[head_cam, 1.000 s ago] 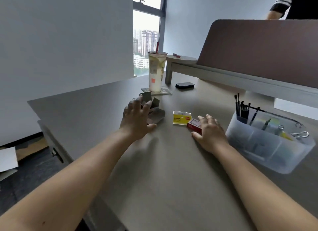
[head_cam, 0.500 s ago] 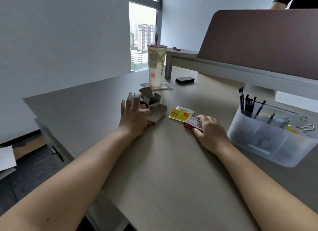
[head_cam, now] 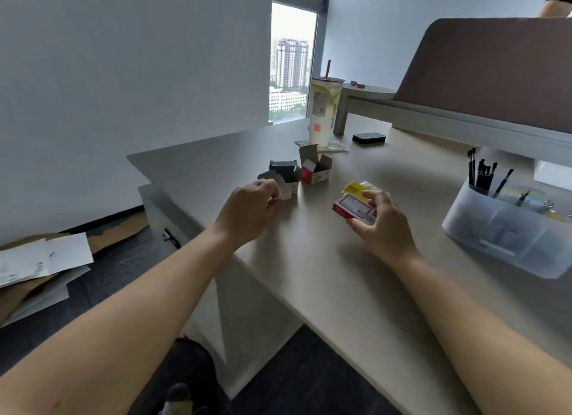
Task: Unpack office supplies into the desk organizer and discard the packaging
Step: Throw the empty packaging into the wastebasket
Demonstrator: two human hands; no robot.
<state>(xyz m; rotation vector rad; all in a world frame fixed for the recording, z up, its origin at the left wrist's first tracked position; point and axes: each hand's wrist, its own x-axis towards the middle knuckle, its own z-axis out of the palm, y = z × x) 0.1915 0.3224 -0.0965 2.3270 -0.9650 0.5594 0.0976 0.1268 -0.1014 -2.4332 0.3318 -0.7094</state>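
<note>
Holding a small red and white box (head_cam: 353,208) just above the pale bench (head_cam: 340,290), the right hand (head_cam: 382,225) curls its fingers round it. The left hand (head_cam: 250,208) pinches a grey flap of opened packaging (head_cam: 283,174). A clear organizer (head_cam: 507,232) with pens sits on the bench to the right. Beyond stand a drink cup (head_cam: 323,112), white walls and a window (head_cam: 292,58).

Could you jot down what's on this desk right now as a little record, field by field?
left hand: pinches a flap of the dark opened box
right hand: holds the red and white box just above the desk
yellow packet: behind the red and white box
second opened box: upright, flaps open
organizer: translucent, far right, pens standing in it
drink cup: near the window, red straw
</note>
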